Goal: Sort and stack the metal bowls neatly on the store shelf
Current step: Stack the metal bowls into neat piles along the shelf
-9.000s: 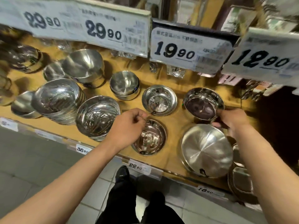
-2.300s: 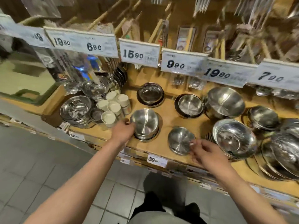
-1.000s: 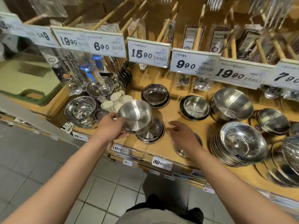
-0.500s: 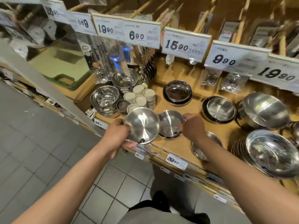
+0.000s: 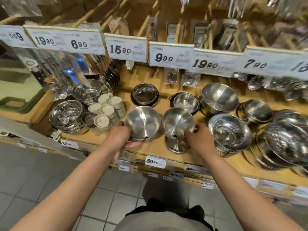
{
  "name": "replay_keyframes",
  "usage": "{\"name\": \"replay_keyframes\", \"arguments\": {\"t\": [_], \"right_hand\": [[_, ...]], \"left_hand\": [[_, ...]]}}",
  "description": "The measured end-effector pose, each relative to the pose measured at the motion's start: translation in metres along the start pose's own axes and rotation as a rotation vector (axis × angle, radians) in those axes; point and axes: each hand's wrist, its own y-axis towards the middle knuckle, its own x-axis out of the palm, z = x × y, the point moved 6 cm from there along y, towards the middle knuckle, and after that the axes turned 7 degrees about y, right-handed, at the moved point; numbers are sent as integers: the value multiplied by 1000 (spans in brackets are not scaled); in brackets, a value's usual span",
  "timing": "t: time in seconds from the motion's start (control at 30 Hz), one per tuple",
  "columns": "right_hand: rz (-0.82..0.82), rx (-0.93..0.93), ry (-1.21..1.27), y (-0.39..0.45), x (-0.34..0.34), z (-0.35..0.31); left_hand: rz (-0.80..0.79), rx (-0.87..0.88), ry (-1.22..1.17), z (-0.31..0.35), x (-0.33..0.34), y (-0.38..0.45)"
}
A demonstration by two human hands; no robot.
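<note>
Gripping 1 tilted steel bowl (image 5: 143,122) per hand, L hand (image 5: 118,138) & R hand (image 5: 199,139), under tags 15.90 (image 5: 120,50), 9.90 (image 5: 164,58).

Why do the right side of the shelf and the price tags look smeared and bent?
Head view: the bowls at the far right are streaked by motion blur; the price tags bow because the wide-angle lens curves lines near the edges; the bowl in the left hand and the bowl in the right hand stay fairly sharp, with soft glare.
</note>
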Motion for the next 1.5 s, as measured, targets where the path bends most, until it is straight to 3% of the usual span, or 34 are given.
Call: {"name": "replay_keyframes", "arguments": {"t": [0.13,0.37,0.73,1.17,1.37,1.5], "right_hand": [[29,137,96,-10,-7,32],[43,131,17,-8,4,45],[4,128,17,-9,14,62],[-64,170,499,-22,0,54],[-38,-10,196,-15,-3,39],[-37,-30,200,-10,-1,38]], "left_hand": [[-90,4,76,3,31,-1],[-178,-12,74,-2,49,-3],[-119,-70,83,-17,25,1],[-185,-37,332,-8,99,21],[-208,-10,448,-7,105,26],[-212,37,530,0,100,30]]}}
